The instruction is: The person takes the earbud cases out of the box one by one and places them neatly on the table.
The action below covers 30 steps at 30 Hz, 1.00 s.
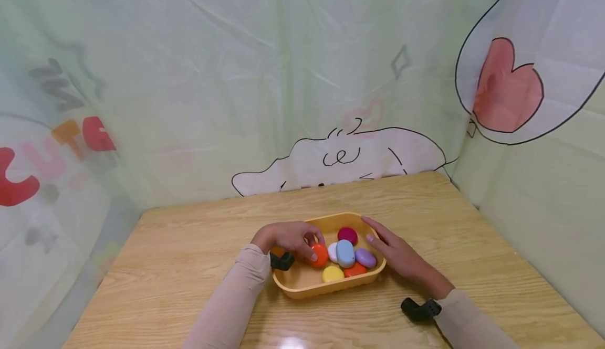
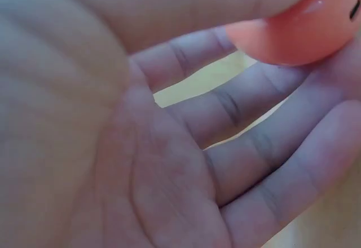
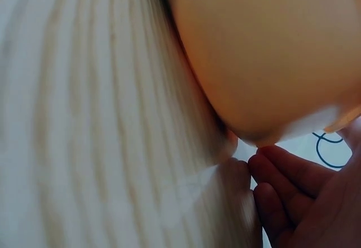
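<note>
A yellow-orange plastic tray [image 1: 312, 289] with rounded corners stands on the table, holding several smooth, rounded pieces. Inside its left part, my left hand [image 1: 290, 236] pinches an orange-red rounded piece [image 1: 319, 255] between thumb and fingers. In the left wrist view a short black mark shows on that piece [image 2: 304, 39]. My right hand [image 1: 402, 254] holds the tray's right end, thumb over the rim and fingers against the outside. The right wrist view shows those fingertips at the tray's wall [image 3: 271, 62].
In the tray lie a dark red piece [image 1: 347, 235], a light blue one [image 1: 345, 253] above a whitish one [image 1: 333, 252], a purple one [image 1: 366, 257], a yellow one [image 1: 333, 274] and another orange-red one [image 1: 355, 270]. A printed curtain [image 1: 212, 102] hangs behind the wooden table [image 1: 189, 265].
</note>
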### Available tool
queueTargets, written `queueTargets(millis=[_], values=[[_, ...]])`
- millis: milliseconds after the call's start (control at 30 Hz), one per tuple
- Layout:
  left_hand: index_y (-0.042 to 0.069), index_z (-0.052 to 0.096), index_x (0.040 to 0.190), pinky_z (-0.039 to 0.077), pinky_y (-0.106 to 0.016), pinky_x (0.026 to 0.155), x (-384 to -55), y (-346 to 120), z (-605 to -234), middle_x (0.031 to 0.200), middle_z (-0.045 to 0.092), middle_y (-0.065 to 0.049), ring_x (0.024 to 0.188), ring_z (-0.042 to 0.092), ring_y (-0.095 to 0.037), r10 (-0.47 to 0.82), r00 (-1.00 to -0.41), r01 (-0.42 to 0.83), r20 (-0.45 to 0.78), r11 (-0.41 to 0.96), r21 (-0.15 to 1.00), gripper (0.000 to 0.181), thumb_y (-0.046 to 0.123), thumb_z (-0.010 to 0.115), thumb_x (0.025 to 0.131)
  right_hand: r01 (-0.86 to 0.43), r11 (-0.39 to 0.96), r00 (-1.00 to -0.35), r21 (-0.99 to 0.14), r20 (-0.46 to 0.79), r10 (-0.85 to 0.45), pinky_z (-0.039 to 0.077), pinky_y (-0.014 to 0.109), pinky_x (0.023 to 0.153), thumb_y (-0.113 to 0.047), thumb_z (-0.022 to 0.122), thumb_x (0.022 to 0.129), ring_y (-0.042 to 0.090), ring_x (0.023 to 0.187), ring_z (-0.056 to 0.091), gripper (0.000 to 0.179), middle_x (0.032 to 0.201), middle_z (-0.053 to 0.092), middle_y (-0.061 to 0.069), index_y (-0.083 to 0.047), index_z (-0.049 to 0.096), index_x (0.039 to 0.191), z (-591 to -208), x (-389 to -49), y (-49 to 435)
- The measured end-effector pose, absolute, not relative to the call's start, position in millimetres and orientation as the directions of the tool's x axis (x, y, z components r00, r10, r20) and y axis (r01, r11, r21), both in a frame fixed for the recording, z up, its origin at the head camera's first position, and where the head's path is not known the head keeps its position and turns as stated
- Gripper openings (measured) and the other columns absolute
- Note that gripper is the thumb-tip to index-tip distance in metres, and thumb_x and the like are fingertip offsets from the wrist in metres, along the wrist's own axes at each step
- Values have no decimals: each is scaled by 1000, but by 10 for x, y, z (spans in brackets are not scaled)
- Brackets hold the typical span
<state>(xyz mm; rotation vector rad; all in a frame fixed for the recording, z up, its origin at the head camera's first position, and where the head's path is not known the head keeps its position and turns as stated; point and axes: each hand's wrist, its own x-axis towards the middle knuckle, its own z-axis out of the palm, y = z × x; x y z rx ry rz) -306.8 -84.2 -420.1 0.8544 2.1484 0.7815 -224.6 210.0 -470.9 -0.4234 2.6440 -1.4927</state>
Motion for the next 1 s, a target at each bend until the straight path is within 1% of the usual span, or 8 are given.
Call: queueTargets(millis=[100,200,333,400,500,600,833,1000], values=[[22,67,113,54,-31,79,-3063,-855,-4189,104,65,-5,89,62,-19,750,-554,283,-361,578,766,24,15,74,90,-204,484,-955,-851,65,-289,19,65,112,-37,44,108,43,148,18,59,164,22,15,-19,24,160,-4707,-2250,2109],[20,68,120,56,-33,79,-3054,-871,-4174,108,65,-6,89,65,-21,755,-559,238,-343,542,806,30,15,72,92,-210,491,-953,-846,66,-294,20,65,111,-37,45,107,44,148,18,59,164,22,15,-20,24,160,-4716,-2252,2113],[13,65,131,57,-33,82,-3043,-892,-4134,114,65,-4,93,67,-20,771,-566,230,-293,489,842,37,16,70,94,-218,506,-953,-835,70,-295,21,66,111,-37,46,107,44,147,20,59,163,24,15,-21,26,160,-4723,-2249,2118],[9,64,132,57,-33,83,-3034,-901,-4107,115,65,-3,95,67,-20,776,-570,230,-270,467,854,39,15,70,94,-223,511,-953,-830,73,-296,22,66,110,-37,47,107,45,147,21,59,163,25,15,-22,27,160,-4720,-2248,2120],[6,62,134,56,-33,84,-3025,-916,-4079,116,65,-2,98,65,-19,780,-574,229,-251,447,865,42,13,69,94,-232,516,-952,-825,83,-296,24,66,110,-37,47,106,45,146,23,58,162,27,16,-22,30,159,-4714,-2247,2126],[6,61,135,56,-33,86,-3022,-944,-4066,115,65,-2,100,65,-19,780,-581,239,-234,438,867,43,15,69,93,-243,515,-950,-822,93,-299,24,66,110,-36,47,106,45,146,24,57,161,28,16,-20,31,159,-4711,-2250,2130],[16,65,130,56,-34,86,-3023,-1015,-4032,116,64,-5,97,67,-21,769,-605,235,-207,421,876,39,18,70,91,-258,515,-946,-817,105,-307,24,66,110,-36,47,107,45,146,24,57,161,27,17,-20,31,158,-4724,-2257,2136],[17,63,132,55,-35,87,-2993,-1063,-3984,117,63,-8,96,68,-23,748,-632,221,-203,425,878,42,16,72,90,-270,514,-943,-814,114,-313,24,66,110,-35,47,107,45,146,24,56,161,27,17,-19,31,158,-4730,-2264,2133]])
